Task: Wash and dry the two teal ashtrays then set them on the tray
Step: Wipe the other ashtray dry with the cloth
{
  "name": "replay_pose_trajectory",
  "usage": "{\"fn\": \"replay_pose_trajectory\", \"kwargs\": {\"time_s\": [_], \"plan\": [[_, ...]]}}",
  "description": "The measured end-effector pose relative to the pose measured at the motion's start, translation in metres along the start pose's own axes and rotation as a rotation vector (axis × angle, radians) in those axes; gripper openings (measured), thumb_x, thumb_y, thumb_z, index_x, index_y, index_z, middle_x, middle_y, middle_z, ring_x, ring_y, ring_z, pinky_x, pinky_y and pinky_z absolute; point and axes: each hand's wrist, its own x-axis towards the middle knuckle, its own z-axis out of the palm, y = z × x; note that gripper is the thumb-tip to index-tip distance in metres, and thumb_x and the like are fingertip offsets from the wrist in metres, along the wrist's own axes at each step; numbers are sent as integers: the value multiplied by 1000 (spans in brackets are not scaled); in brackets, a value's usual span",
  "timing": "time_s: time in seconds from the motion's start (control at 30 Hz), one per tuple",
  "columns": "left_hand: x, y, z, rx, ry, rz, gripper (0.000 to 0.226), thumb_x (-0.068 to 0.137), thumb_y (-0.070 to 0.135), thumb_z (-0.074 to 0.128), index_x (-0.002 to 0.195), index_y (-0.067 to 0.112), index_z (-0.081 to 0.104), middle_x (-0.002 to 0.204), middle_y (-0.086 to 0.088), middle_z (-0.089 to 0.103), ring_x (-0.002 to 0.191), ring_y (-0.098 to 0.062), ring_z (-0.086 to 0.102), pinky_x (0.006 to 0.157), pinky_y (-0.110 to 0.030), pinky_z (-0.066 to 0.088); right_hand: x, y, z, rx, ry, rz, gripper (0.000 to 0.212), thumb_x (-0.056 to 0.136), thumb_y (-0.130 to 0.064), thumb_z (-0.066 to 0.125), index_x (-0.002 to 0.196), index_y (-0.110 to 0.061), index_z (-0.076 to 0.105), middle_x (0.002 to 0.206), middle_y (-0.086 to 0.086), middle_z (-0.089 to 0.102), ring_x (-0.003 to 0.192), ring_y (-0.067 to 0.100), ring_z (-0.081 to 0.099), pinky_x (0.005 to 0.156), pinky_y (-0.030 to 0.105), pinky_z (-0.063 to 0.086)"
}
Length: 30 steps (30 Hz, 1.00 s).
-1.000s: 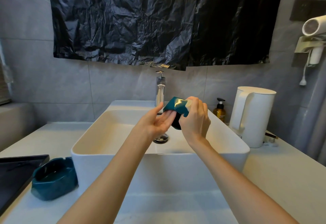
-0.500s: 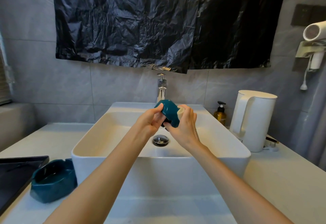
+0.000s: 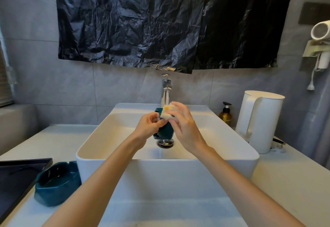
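**Two teal ashtrays: one flat on the counter, one up on edge over the basin**

Closest to me, the counter ashtray (image 3: 57, 184) sits flat with its hollow facing up; it's just right of the one dark tray (image 3: 17, 173), not on it, and right by the front left corner of the white sink (image 3: 167, 169). Further in, both hands are close together over the basin. The left hand (image 3: 149, 126) pinches the held ashtray (image 3: 166, 130) by its left side; the right hand (image 3: 184, 126) has its fingers curled round a pale sponge (image 3: 167, 113) with a yellow spot, pressed on the ashtray's top end. That ashtray stands on edge between the two hands, long axis roughly up and down, above the drain (image 3: 165, 142); can't tell which way its hollow faces. Behind that there's one chrome tap (image 3: 167, 92); off to the right, one amber pump bottle (image 3: 225, 114) and one white kettle (image 3: 259, 121); on the wall, a black plastic sheet (image 3: 160, 21).
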Motion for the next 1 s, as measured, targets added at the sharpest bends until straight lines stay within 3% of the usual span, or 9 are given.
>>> {"fn": "replay_pose_trajectory", "kwargs": {"time_s": [0.07, 0.2, 0.37, 0.57, 0.7, 0.77, 0.9, 0.93, 1.0], "plan": [[-2, -3, -3, 28, -37, 41, 24, 88, 19, 66, 107, 4, 63, 101, -16, 67, 96, -23, 63, 78, -32, 52, 0, 1, 0, 20, -10, -29, 30, 98, -12, 49, 127, -13, 59, 133, 5, 45, 122, 5, 41, 105, 15, 35], [-7, -8, -3, 72, -93, 49, 19, 89, 14, 65, 104, 3, 63, 101, -15, 68, 93, -22, 63, 78, -32, 54, 2, 5, -1, 198, -55, 190, 32, 103, -17, 38, 126, -20, 60, 126, -5, 54, 119, 7, 46, 107, 30, 39], [-7, -7, -6, 9, -26, 42, 21, 90, 7, 63, 110, 1, 62, 102, -16, 67, 96, -27, 64, 78, -31, 53, -4, -2, -3, 114, -123, 16, 35, 101, -16, 38, 129, -19, 60, 133, -4, 55, 124, 5, 44, 106, 14, 33], [-10, -10, -3, 33, -99, 19, 20, 87, 13, 67, 105, 4, 63, 104, -18, 66, 101, -30, 63, 84, -39, 54, 5, 2, 2, 123, -4, 212, 30, 101, -13, 42, 120, -17, 65, 121, -1, 62, 107, 7, 52, 98, 29, 45], [-9, -8, -5, -9, -73, 61, 25, 88, 7, 64, 113, 3, 61, 101, -13, 68, 96, -26, 64, 77, -32, 54, -3, -1, -1, 101, -6, -72, 27, 95, -8, 51, 116, -15, 68, 121, -3, 64, 117, 8, 52, 103, 18, 39], [-10, -8, -6, 16, -91, 70, 24, 88, 9, 65, 111, 3, 60, 101, -12, 68, 98, -25, 64, 78, -33, 55, 0, 1, 1, 122, -3, -8, 27, 97, -10, 49, 116, -17, 67, 120, -5, 64, 115, 4, 51, 100, 17, 40], [-15, -8, 1, 109, -205, 74, 8, 90, 14, 63, 89, 11, 56, 94, -3, 67, 94, -20, 64, 69, -26, 52, 11, 4, 3, 266, -2, 396, 27, 103, -21, 38, 108, -25, 64, 106, -3, 64, 98, 14, 57, 82, 26, 52], [-16, -7, 2, 106, -223, 73, 6, 90, 14, 63, 90, 14, 57, 95, -1, 66, 93, -19, 63, 69, -24, 51, 10, 5, 1, 286, 12, 415, 27, 103, -22, 37, 106, -25, 63, 105, -4, 64, 97, 14, 58, 81, 28, 53], [-16, -6, 2, 77, -237, 89, 11, 90, 12, 63, 100, 12, 60, 96, -2, 68, 93, -20, 64, 76, -28, 53, 4, 3, -3, 201, 61, 236, 28, 100, -18, 39, 103, -22, 66, 105, -8, 63, 101, 11, 55, 88, 24, 49]]}}
